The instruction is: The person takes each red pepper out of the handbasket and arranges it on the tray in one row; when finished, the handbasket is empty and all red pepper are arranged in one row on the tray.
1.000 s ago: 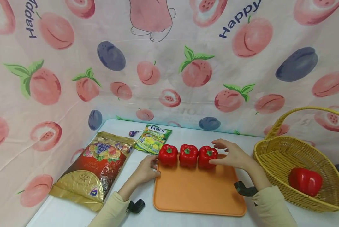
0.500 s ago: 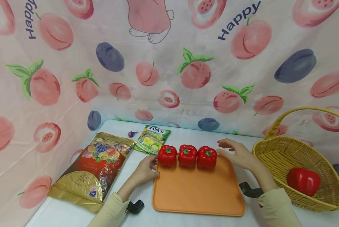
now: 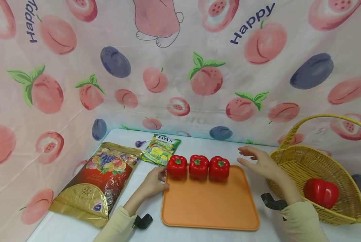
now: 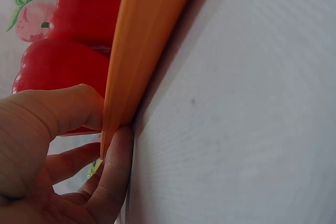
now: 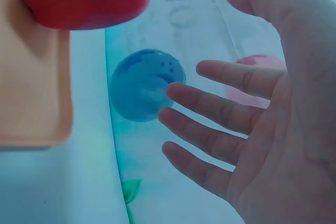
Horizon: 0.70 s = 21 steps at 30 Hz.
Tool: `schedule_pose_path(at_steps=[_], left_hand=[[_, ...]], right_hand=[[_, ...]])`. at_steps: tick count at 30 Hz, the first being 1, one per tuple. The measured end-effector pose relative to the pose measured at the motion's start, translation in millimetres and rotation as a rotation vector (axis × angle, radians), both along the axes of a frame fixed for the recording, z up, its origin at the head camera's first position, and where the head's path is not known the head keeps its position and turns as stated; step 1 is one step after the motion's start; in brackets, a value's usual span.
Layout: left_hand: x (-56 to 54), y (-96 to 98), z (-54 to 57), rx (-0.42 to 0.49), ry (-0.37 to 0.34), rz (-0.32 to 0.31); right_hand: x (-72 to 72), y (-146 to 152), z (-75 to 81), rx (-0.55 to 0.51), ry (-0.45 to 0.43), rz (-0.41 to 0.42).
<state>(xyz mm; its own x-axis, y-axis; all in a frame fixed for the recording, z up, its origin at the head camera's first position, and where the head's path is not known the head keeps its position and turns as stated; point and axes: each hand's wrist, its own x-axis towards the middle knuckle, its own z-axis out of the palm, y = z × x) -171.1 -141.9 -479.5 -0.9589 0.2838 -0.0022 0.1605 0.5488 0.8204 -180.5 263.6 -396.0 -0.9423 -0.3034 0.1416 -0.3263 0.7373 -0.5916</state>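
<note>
Three red bell peppers stand in a row along the far edge of an orange tray (image 3: 210,206): a left one (image 3: 176,167), a middle one (image 3: 198,167) and a right one (image 3: 219,168). My left hand (image 3: 152,183) pinches the tray's left rim near its far corner; the left wrist view has the thumb above the rim and a finger against its underside. My right hand (image 3: 263,165) hangs beyond the tray's right edge, fingers spread and holding nothing. Another red bell pepper (image 3: 321,193) lies inside the yellow wicker basket (image 3: 290,164).
On the left lies a large red and gold candy bag (image 3: 95,181). Behind the tray are a green Fox's candy packet (image 3: 160,149) and a purple-wrapped lollipop (image 3: 139,143). The basket's tall handle (image 3: 295,132) arches up at the right. A fruit-print cloth (image 3: 174,77) hangs behind the table.
My right hand has let go of the right pepper and moved right, away from the tray. My left hand stays at the tray's rim. The view has shifted slightly.
</note>
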Motion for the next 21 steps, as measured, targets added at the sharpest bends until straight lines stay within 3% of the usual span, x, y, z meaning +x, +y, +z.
schedule_pose_path(at_steps=[21], left_hand=[[-0.7,-2.6,-2.2,0.011,0.015,-0.012]], right_hand=[[9.7,44,20.3,0.045,0.107,-0.065]])
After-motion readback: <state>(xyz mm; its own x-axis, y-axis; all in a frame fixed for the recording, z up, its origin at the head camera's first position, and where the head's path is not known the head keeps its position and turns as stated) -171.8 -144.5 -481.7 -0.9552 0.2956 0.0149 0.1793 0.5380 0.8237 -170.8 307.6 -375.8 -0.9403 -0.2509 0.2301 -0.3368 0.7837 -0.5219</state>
